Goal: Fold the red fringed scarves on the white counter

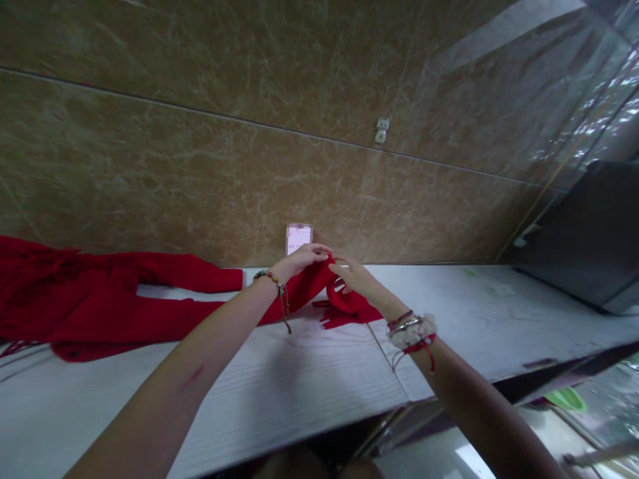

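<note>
A long red scarf (pixel 124 322) with fringe stretches along the white tabletop, its left part bunched in overlapping folds. Near the wall, my left hand (pixel 307 257) grips a raised fold of it between thumb and fingers. My right hand (pixel 355 279) meets the same fold from the other side, thumb and forefinger bent around the red cloth. Below the right hand, a fringed end curls and rests on the table; the fingers partly cover it. Behind my left hand a phone (pixel 299 238) with a lit screen leans against the wall.
The white table (pixel 319 379) runs along a brown marbled wall (pixel 200 179). A large dark grey box-like object (pixel 584 239) stands at the right end. Small white fittings (pixel 382 130) sit on the wall. Below the table's right edge lies a green object (pixel 566 398).
</note>
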Motion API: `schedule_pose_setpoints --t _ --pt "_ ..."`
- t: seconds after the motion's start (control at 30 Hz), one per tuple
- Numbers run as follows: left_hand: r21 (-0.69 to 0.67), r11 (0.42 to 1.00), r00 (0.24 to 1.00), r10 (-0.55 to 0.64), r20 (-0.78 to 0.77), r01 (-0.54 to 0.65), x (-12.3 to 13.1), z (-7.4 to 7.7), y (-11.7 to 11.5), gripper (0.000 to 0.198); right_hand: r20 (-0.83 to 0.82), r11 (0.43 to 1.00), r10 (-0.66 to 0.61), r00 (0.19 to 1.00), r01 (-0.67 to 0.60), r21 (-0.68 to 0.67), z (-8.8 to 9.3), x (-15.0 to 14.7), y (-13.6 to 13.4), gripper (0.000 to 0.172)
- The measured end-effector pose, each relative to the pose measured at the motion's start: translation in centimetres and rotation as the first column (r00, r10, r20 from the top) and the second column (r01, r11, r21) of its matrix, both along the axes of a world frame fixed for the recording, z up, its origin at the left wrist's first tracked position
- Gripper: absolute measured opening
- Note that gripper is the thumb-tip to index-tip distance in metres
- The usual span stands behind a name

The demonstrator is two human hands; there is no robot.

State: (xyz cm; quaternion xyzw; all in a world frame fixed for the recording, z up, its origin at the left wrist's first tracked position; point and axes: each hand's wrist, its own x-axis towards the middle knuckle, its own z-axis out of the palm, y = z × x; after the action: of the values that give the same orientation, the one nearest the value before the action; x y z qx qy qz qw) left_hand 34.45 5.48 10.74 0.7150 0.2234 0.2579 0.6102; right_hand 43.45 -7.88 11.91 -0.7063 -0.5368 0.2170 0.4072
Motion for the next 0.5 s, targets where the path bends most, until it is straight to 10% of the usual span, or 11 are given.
schedule_pose_setpoints --t 0.17,0.33,0.5 --pt "0.137 0.990 0.999 0.039 0.016 -0.041 4.3 1.4 -1.5 0.022 -0.008 0.982 -0.185 0.983 0.185 0.045 1.1 3.1 0.3 0.040" --pt "0.277 0.956 0.995 0.104 0.000 -0.100 4.8 -0.9 -3.9 0.035 -0.165 0.952 -0.300 0.940 0.306 0.014 1.3 6.0 0.0 0.035" --pt "0.770 0.636 0.911 0.286 -0.299 0.053 2.5 -5.0 -7.8 0.077 -0.282 0.965 -0.229 0.932 0.256 0.062 1.4 8.3 -0.7 0.022"
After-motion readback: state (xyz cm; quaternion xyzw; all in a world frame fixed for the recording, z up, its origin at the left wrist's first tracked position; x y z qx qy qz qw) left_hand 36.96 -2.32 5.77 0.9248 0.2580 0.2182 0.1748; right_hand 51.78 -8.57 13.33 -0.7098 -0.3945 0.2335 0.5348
